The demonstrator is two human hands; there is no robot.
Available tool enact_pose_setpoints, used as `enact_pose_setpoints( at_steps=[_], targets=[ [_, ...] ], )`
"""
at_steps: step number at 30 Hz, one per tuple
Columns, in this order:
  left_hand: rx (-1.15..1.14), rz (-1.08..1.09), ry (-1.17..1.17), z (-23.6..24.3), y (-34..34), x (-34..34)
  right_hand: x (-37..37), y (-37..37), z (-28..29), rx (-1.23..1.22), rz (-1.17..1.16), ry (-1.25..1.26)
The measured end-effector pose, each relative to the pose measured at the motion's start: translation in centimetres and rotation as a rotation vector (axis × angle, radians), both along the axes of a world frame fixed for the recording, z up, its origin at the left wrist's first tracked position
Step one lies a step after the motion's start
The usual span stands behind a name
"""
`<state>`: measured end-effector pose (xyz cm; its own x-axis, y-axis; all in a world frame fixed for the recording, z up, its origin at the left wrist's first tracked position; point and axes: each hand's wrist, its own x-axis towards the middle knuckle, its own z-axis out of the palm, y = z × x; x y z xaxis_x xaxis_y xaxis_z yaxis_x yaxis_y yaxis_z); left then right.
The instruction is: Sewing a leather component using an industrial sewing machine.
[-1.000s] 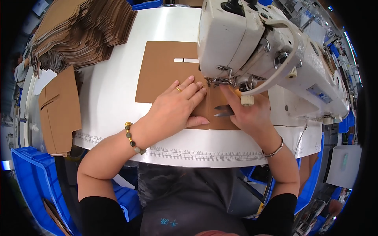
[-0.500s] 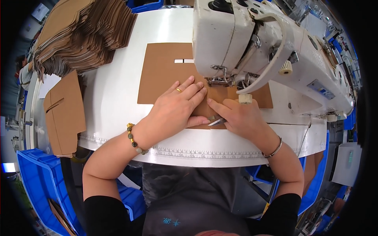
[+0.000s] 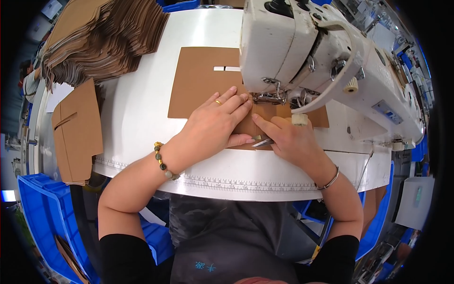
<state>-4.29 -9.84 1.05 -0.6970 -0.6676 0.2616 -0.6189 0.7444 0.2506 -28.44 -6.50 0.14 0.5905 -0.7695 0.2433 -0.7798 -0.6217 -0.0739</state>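
Both hands on the flat brown cardboard sheet [image 3: 203, 85] with a narrow slot cut in it, lying mid-table on the white worktable [image 3: 137, 118] under the head of the white industrial sewing machine [image 3: 307, 52].

Left hand [image 3: 215, 125]: open, palm down, fingers spread flat on the sheet beside the presser foot.

Right hand [image 3: 288, 139]: fingers partly curled around small metal snips [image 3: 262, 141], forefinger extended toward the needle area.

Change since a second ago: the right hand has come in from the sheet's right edge to sit against the left; snips now touching or just beside the left thumb. Sheet position about the same. Judgement: fine handling at the needle, not feeding.

Surroundings: tall stack of brown folded cardboard pieces [image 3: 104, 38] at the table's far-left corner; a single folded brown piece [image 3: 78, 132] overhanging the left edge; blue plastic bins [image 3: 40, 213] below. No legible labels worth noting; printed ruler strip [image 3: 246, 182] along the near edge.
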Motion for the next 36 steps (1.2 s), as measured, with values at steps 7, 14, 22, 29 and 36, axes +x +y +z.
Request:
enact_pose_setpoints(
  at_steps=[7,14,22,29,36],
  targets=[
    [0.022,0.004,0.008,-0.12,0.05,0.07,0.17,0.06,0.1,0.002,0.0,0.0],
    [-0.016,0.015,0.025,-0.66,0.04,0.21,0.14,-0.22,0.14,0.034,0.039,-0.056],
    [-0.022,-0.002,0.005,-0.53,-0.1,0.17,0.22,-0.06,0.73,0.054,0.017,-0.042],
    [-0.029,0.009,0.004,-0.6,-0.19,0.11,0.18,-0.13,0.71,0.033,0.021,-0.017],
    [-0.034,0.01,0.01,-0.67,-0.4,0.16,-0.05,-0.35,0.34,0.001,0.0,-0.006]
  ],
)
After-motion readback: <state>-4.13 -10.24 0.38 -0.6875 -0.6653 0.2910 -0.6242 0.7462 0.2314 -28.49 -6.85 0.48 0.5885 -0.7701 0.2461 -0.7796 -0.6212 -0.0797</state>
